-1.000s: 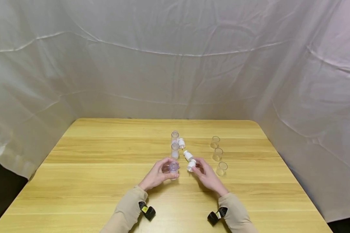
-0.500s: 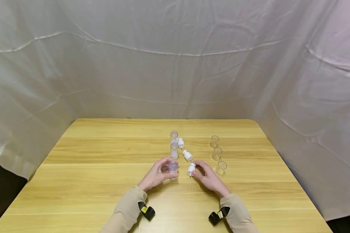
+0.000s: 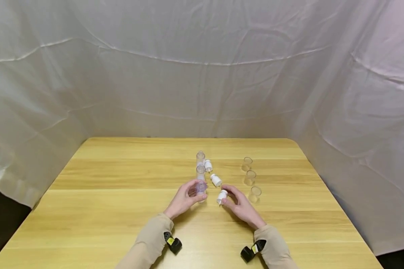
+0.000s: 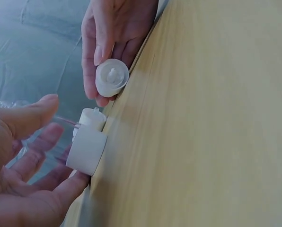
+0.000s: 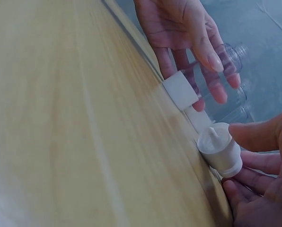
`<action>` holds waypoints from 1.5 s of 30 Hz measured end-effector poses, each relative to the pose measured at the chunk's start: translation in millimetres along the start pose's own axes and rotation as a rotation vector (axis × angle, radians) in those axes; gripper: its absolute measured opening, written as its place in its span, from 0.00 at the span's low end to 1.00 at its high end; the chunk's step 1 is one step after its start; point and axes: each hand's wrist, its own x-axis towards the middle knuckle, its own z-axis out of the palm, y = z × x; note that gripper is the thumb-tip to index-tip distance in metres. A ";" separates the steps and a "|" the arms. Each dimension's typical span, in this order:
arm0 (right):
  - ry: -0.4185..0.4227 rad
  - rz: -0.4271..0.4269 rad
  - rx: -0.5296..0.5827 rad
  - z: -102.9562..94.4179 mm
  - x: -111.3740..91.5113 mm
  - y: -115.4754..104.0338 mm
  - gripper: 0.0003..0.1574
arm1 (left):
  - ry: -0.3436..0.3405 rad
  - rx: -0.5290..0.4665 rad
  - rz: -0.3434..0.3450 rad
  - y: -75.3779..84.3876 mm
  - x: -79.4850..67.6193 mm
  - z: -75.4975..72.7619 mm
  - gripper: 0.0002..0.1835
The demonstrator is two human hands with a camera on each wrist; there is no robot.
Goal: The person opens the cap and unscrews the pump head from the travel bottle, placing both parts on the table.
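Observation:
In the head view my left hand (image 3: 185, 200) curls round a clear bottle (image 3: 201, 188) that stands upright; its white base (image 4: 86, 149) shows in the left wrist view. To the right, my right hand (image 3: 240, 207) pinches a white pump head (image 3: 222, 196) between thumb and fingers. The pump head is tilted, and its hollow end with a small stem inside faces out in the right wrist view. Hand and bottle stay apart from the pump head. Part of the bottle is hidden by the left fingers.
Two more clear bottles (image 3: 200, 172) stand in line behind the left hand. Beside them lie two white pump heads (image 3: 216, 180). A row of three clear caps (image 3: 250, 178) stands on the wooden table (image 3: 104, 209) at right. Grey curtains (image 3: 205, 93) enclose the table.
My left hand and its bottle have moved slightly away from me, closer to the bottles behind. The right hand has lowered the pump head a little toward me and tilted it.

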 end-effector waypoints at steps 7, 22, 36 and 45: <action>-0.016 -0.001 0.029 0.4 -1.1 2.3 0.37 | 0.045 0.018 -0.002 1.0 1.4 4.4 0.27; -0.003 0.003 0.041 0.2 1.7 0.3 0.39 | 0.090 0.023 -0.027 5.5 0.5 1.9 0.33; 0.011 0.019 0.047 -0.9 2.0 -0.2 0.38 | 0.112 0.019 -0.067 3.3 -5.4 -6.1 0.34; -0.012 0.006 0.045 -3.6 3.4 -0.5 0.38 | 0.112 0.009 -0.069 3.4 -7.9 -9.5 0.34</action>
